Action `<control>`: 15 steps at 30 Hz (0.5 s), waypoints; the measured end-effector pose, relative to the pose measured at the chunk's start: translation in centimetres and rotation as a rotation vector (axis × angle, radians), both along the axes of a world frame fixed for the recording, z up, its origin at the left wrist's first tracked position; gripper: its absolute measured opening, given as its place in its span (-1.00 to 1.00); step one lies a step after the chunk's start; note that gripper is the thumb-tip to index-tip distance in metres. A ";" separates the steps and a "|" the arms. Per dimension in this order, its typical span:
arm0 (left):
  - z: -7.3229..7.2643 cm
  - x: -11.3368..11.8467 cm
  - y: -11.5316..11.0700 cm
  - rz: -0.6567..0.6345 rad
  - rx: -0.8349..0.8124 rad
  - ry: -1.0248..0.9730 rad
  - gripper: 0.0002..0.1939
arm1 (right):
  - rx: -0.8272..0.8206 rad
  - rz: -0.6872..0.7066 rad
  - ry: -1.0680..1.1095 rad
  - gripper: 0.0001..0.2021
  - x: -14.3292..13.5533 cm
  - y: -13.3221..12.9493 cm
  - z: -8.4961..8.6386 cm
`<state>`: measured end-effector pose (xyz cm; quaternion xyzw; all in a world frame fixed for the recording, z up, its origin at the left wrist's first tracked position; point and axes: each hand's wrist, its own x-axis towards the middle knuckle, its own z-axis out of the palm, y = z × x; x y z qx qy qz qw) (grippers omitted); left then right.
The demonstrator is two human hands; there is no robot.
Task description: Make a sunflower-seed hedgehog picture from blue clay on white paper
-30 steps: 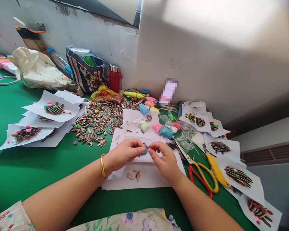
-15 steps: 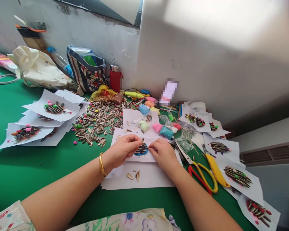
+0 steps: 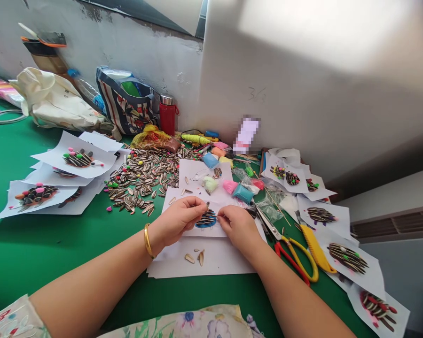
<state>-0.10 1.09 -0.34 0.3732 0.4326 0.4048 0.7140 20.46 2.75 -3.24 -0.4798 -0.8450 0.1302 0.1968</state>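
Note:
Between my hands lies a blue clay shape [image 3: 205, 225] covered with rows of striped sunflower seeds, stuck on a white paper sheet [image 3: 216, 233]. My left hand [image 3: 181, 216], with a gold bangle at the wrist, pinches at its upper left; a dark sunflower seed [image 3: 207, 205] shows at the fingertips. On the other side my right hand [image 3: 237, 223] is closed in a pinch at the shape's right end. What its fingertips hold, if anything, is too small to make out. A few loose seeds [image 3: 201, 257] rest on the paper nearer me.
A heap of sunflower seeds [image 3: 151, 171] spreads at the back left. Bagged coloured clay [image 3: 242, 193] lies behind my hands. Scissors [image 3: 298, 256] and a yellow comb-like tool [image 3: 315, 249] are at the right. Seed pictures on paper [image 3: 88, 171] stand left and right.
My hands keep almost the same pinching pose over the blue shape. The whole view has shifted very slightly; nothing else has visibly moved.

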 end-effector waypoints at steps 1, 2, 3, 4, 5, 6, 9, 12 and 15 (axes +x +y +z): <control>0.0 0.0 0.0 0.000 -0.001 -0.001 -0.67 | -0.006 0.003 0.003 -0.90 0.0 0.0 0.0; 0.0 0.0 0.0 0.001 -0.001 -0.001 -0.67 | -0.010 0.006 0.012 -0.88 0.0 0.0 0.0; 0.0 0.0 0.0 0.002 -0.002 -0.001 -0.67 | -0.011 0.012 0.027 -0.87 0.0 0.0 -0.1; -0.1 -0.1 0.0 0.001 -0.004 0.000 -0.67 | -0.008 0.019 0.048 -0.85 0.0 0.0 -0.1; -0.1 -0.1 0.0 -0.001 -0.007 0.001 -0.67 | -0.003 0.027 0.069 -0.83 0.0 0.0 -0.2; -0.1 -0.1 0.0 -0.002 -0.008 0.000 -0.67 | 0.002 0.033 0.087 -0.82 0.0 -0.1 -0.2; -0.1 -0.1 0.0 -0.005 -0.005 -0.004 -0.67 | 0.007 0.037 0.120 -0.81 0.0 -0.1 -0.3; -0.2 -0.1 0.1 -0.004 -0.003 -0.005 -0.67 | 0.003 0.037 0.114 -0.83 -0.1 -0.2 -0.2; -0.2 -0.1 0.0 0.001 -0.004 -0.003 -0.67 | 0.002 0.049 0.093 -0.83 -0.1 -0.1 -0.2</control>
